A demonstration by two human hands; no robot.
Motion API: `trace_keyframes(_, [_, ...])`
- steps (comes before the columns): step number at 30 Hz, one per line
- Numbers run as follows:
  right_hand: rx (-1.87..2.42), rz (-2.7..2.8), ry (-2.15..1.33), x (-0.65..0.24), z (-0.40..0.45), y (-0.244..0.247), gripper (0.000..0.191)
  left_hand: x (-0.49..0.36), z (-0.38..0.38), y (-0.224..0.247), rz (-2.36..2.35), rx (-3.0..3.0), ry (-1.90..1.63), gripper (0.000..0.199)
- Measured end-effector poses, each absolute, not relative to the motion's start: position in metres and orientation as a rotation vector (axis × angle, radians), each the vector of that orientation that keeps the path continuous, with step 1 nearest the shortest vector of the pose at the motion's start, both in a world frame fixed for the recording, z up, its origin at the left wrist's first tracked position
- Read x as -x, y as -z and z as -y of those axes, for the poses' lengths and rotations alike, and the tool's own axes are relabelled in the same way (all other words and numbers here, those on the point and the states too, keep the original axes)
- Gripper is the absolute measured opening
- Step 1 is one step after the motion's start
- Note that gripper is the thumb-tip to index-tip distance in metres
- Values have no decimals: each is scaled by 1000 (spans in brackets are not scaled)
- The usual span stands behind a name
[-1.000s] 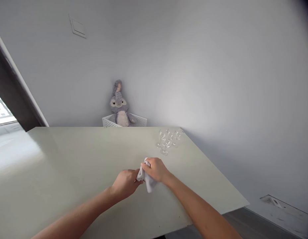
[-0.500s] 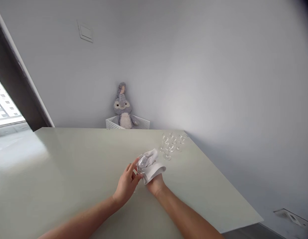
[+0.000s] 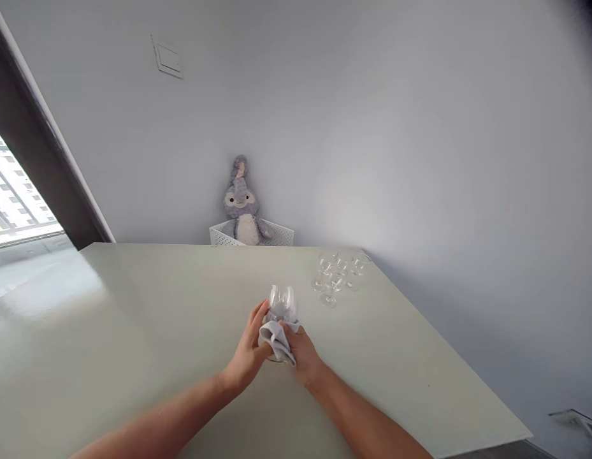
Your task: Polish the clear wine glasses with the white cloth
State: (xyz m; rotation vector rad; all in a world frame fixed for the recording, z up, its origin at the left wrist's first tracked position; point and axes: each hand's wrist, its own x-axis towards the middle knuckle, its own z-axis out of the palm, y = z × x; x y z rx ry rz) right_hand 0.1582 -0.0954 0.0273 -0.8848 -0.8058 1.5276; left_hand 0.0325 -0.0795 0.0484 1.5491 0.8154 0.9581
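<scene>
A clear stemmed wine glass point(image 3: 283, 301) stands upright between my hands, its bowl uppermost. Part of its foot shows below the cloth; most of the stem is hidden. My left hand point(image 3: 250, 352) holds the glass from the left, fingers along the lower bowl and thumb lower down by the cloth. My right hand point(image 3: 301, 354) pinches a bunched white cloth point(image 3: 278, 344) against the lower part of the glass, thumb on top. Further back on the right, several more clear wine glasses point(image 3: 330, 280) stand close together.
The pale glossy table point(image 3: 171, 306) runs to a corner at the far right, by the grey wall point(image 3: 443, 159). Behind its far edge a grey plush rabbit point(image 3: 246, 228) sits in a white perforated basket point(image 3: 283, 234). A window is at the left.
The glass has turned from tilted inside the cloth to upright with its bowl uncovered. The cloth and my right hand have shifted down to its lower part. The view has moved slightly.
</scene>
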Motion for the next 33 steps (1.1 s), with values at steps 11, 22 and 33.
trace_keyframes(11, [1183, 1453, -1530, -183, 97, -32, 20, -33, 63, -58, -955, -1137, -1025, 48])
trace_keyframes(22, [1683, 1937, 134, -178, 98, -41, 20, -35, 72, -72, -824, -1016, -1182, 47])
trace_keyframes(33, [903, 868, -1594, -209, 88, -45, 33, -20, 88, -101, -264, -1708, -1092, 52])
